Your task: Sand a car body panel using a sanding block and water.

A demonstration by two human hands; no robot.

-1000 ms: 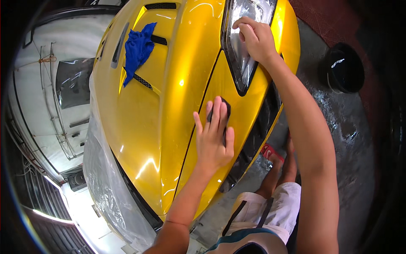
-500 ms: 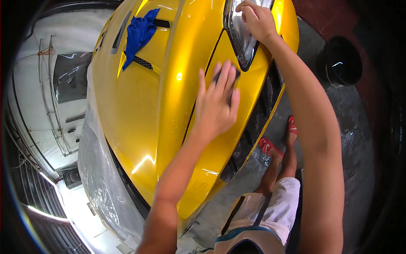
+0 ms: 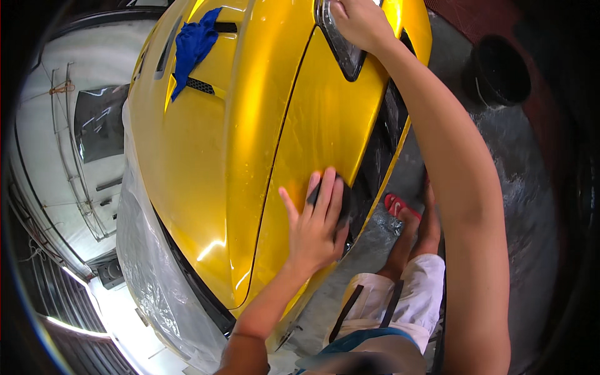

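And down you come! Half a second ago your left hand was up beside the tip of the headlight; now it has travelled down the yellow panel, taking the dark pad with it to just below the middle of the frame. The whole view has slid too, with the headlight sitting higher, so part of that drop is your head moving. Still, the stroke looks real: the stretch under the headlight lies uncovered, and you seem to be working the lower part of the panel, just beside the dark grille opening.

Now the hands, well apart. Your left is spread wide, little finger splayed off to the side, middle fingers stretched over the pad and thumb along its right side, keeping hold of it against the paint. Your right hand stays up at the headlight, top of the frame, fingers bent, no tool showing; the edge crops it, so whether it's fully closed or leaning on the lens, I can't tell. Upper left, the blue cloth lies on the hood, touched by neither.
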